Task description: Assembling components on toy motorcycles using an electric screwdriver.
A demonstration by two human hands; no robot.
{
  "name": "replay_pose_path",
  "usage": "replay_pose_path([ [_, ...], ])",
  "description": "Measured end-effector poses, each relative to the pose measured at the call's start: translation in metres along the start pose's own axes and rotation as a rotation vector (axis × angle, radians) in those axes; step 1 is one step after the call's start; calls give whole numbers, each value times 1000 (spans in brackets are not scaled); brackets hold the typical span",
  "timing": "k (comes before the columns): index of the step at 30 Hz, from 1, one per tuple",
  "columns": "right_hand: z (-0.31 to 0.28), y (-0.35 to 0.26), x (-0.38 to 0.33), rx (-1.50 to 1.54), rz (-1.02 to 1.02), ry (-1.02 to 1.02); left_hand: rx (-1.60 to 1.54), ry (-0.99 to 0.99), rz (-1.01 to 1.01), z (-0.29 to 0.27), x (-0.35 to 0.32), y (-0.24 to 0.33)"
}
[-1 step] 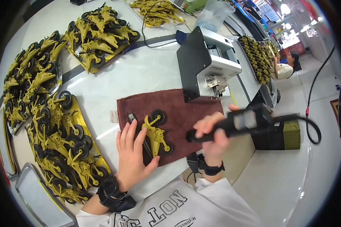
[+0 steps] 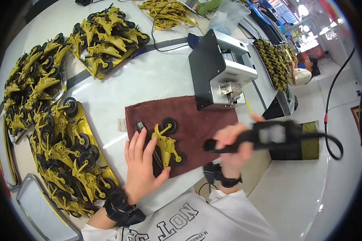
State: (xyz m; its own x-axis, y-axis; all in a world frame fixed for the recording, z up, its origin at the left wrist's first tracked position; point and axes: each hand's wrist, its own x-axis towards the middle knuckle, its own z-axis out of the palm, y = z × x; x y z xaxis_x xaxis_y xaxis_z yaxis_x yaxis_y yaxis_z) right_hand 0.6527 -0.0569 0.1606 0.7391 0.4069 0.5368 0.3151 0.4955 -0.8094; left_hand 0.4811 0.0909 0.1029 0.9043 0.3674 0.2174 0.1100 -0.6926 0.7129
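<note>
On the maroon cloth (image 2: 205, 120) lies a yellow toy motorcycle (image 2: 165, 144) with black wheels. My left hand (image 2: 142, 168) rests flat at its left side, fingers spread. The thumb touches its lower end and the index fingertip reaches its left edge. Under the other fingers is a narrow dark bar with a metallic end (image 2: 140, 125), mostly covered by the hand. My right hand (image 2: 235, 146) is wrapped round a black corded electric screwdriver (image 2: 265, 138), held above the cloth's right side. Motion blurs the tool; its tip points left, apart from the toy.
Trays heaped with yellow toy motorcycles stand at the near left (image 2: 74, 160), far left (image 2: 32, 86) and back (image 2: 108, 40). A black and white machine (image 2: 221, 72) stands behind the cloth. The screwdriver's cable (image 2: 330, 106) hangs at right. Another person (image 2: 303, 72) sits at the far right.
My right hand has moved slightly right with the screwdriver, away from the toy motorcycle. My left hand and the toy keep their places.
</note>
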Motion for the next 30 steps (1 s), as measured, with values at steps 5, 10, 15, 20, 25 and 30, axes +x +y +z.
replay_pose_path([
  [5, -20, -51, 97, -191, -257, 389, 15, -10, 8, 1, -2, 2],
  [10, -27, -24, 126, -306, -201, 307, -21, 5, -3, -1, -2, 4],
  [15, -17, -19, 130, -316, -95, 301, -51, 22, -7, -4, -4, 6],
  [20, -10, -42, 66, -41, -10, -22, -25, -7, 1, 2, -3, 1],
  [25, 42, -46, 21, 179, -77, -95, -1, -4, -9, -2, -5, -1],
  [30, 60, -18, 16, 103, 53, -187, 19, 23, 38, 1, -4, -2],
])
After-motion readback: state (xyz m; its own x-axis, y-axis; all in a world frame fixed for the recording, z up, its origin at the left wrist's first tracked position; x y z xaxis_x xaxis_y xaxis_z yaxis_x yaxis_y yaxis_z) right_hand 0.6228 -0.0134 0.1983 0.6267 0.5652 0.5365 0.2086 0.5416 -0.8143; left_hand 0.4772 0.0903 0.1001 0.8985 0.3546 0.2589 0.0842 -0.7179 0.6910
